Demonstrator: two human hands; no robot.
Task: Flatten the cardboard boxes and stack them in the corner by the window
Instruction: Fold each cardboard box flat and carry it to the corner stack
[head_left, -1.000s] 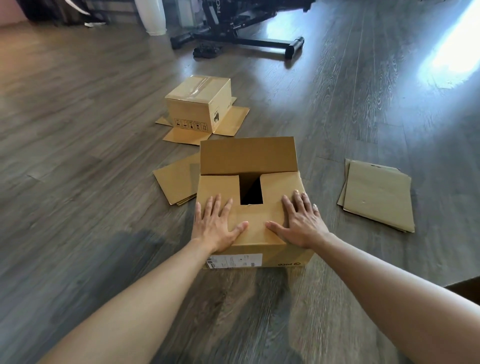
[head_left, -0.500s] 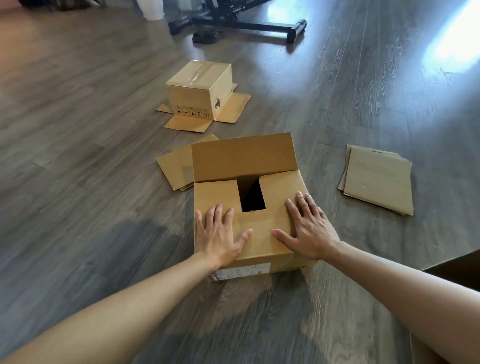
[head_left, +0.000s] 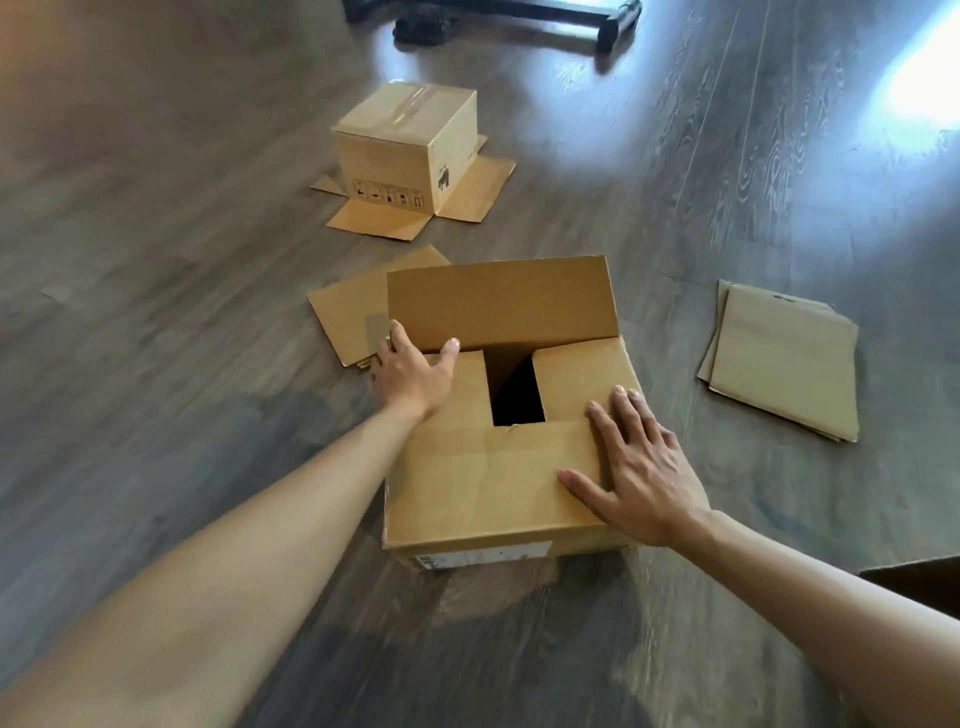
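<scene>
Head view: the left hand (head_left: 413, 376) sits at the far left corner of the cardboard box (head_left: 506, 457), fingers curled round the left end of the raised rear flap (head_left: 498, 304) and thumb laid along its lower edge; it holds that flap. The right hand (head_left: 641, 475) lies flat, fingers straight and spread, pressing on the near right part of the box top where the near flap overlaps the right side flap. A dark rectangular gap (head_left: 514, 389) remains open between the folded flaps.

The box stands on the wooden floor (head_left: 156, 312), nearest the person and roughly at the middle of the visible floor area. It is fully erect, so the step in hand appears to be opening or releasing its top flaps before collapse. The next move likely calls for freeing the remaining flaps, undoing the underside, then pushing opposite walls together until the sleeve lies flat.

Flattened cardboard (head_left: 348, 322) lies just behind the box on its left, partly hidden by it. A second flattened stack (head_left: 784, 364) lies apart to the right. A smaller box (head_left: 410, 150), upside down with its flaps splayed on the floor, stands farther off and is not yet flattened. No window corner is visible.
</scene>
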